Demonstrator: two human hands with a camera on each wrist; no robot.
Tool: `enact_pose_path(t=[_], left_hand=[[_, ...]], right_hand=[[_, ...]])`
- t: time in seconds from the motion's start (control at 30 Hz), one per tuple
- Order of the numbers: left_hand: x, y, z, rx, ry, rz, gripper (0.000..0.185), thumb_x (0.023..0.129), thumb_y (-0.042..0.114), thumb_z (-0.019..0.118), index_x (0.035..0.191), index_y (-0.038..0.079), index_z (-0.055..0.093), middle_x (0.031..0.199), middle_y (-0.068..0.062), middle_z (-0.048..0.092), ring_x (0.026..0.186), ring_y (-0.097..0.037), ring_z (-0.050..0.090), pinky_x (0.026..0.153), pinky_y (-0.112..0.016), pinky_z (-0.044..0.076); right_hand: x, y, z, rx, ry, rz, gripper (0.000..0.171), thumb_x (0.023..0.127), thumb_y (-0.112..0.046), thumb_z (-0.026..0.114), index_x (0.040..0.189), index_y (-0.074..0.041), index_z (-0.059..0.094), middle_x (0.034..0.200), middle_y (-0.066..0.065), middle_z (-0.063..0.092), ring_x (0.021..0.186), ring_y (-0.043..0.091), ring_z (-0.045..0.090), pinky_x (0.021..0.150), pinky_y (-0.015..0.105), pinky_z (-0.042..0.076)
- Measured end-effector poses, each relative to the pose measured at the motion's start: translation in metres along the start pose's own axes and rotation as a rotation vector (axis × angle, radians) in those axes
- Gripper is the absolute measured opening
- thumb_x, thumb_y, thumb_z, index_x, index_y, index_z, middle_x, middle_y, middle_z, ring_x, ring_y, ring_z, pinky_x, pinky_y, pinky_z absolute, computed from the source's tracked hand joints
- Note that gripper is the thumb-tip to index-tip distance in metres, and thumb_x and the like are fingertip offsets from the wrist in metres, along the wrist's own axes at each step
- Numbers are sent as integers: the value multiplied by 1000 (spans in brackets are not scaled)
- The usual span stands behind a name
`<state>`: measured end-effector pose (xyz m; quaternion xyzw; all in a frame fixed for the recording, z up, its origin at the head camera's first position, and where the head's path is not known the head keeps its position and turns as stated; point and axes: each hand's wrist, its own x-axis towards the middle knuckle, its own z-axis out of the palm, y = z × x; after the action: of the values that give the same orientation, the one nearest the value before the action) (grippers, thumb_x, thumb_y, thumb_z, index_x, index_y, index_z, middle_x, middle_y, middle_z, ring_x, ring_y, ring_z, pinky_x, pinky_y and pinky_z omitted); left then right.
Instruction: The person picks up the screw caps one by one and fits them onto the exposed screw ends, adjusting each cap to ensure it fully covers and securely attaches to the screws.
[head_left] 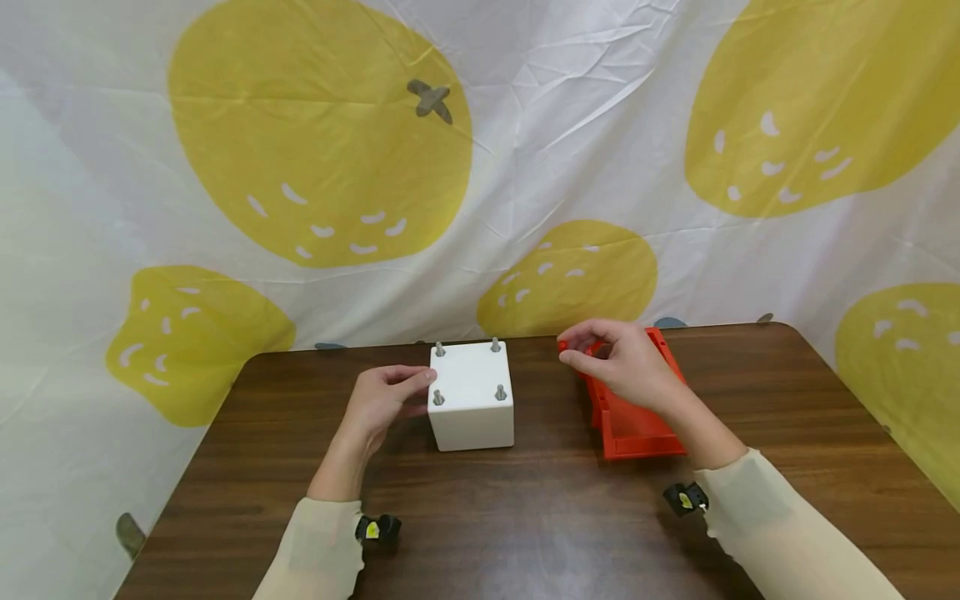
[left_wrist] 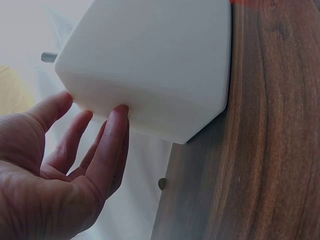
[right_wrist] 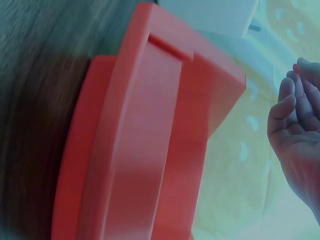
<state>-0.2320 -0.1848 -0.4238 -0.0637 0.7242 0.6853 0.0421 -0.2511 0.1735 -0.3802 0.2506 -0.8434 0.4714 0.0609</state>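
Note:
A white block (head_left: 471, 427) stands on the table, with several threaded metal studs (head_left: 500, 392) upright at its top corners. At its left side is my left hand (head_left: 378, 402), fingers fairly straight, the fingertips touching the block's side and the thumb near its top edge. One stud (left_wrist: 49, 57) also shows in the left wrist view. My right hand (head_left: 626, 362) pinches a small red piece (head_left: 562, 345) between thumb and fingertips, raised over the far left part of a red bin (head_left: 641, 448). The piece's exact shape is too small to tell.
The brown wooden table (head_left: 525, 517) has rounded far corners. Behind it hangs a white curtain (head_left: 540, 167) printed with yellow fruit, close to the table's back edge. A gap of bare tabletop separates the block from the red bin.

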Motion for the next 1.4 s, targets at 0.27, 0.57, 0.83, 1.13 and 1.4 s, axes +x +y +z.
enact_pose_path(t=[0.27, 0.57, 0.83, 1.13, 1.4], left_hand=[[0, 0, 0, 7, 1, 0, 35, 97, 17, 82, 123, -6, 75, 125, -20, 71, 103, -30, 72, 89, -46, 65], [0, 0, 1, 2, -7, 3, 35, 97, 18, 82, 122, -6, 75, 122, -20, 72, 103, -31, 72, 92, -49, 63], [0, 0, 0, 10, -6, 5, 36, 97, 19, 82, 122, -5, 75, 123, -20, 71, 105, -32, 71, 92, -50, 63], [-2, 1, 0, 6, -10, 2, 36, 97, 19, 82, 123, -5, 75, 124, -20, 71, 104, -30, 72, 89, -45, 65], [-1, 0, 0, 9, -7, 7, 37, 96, 19, 82, 123, -5, 75, 123, -20, 71, 102, -29, 73, 88, -45, 65]], right_hand=[[1, -7, 12, -5, -18, -9, 16, 95, -17, 83, 111, -16, 79, 95, -3, 73, 88, 19, 65, 71, 30, 57], [4, -15, 23, -13, -42, -26, 17, 94, -19, 85, 110, -16, 80, 94, -6, 74, 86, 18, 66, 70, 29, 57], [4, -19, 34, 6, -55, -32, 17, 92, -20, 87, 106, -20, 78, 93, -6, 73, 84, 19, 65, 68, 31, 58], [6, -21, 48, 39, -73, -32, 15, 91, -17, 87, 104, -19, 78, 90, -4, 71, 80, 22, 64, 67, 33, 58], [7, -23, 56, 86, -94, -22, 16, 91, -17, 88, 104, -19, 79, 92, -4, 73, 81, 23, 65, 67, 34, 60]])
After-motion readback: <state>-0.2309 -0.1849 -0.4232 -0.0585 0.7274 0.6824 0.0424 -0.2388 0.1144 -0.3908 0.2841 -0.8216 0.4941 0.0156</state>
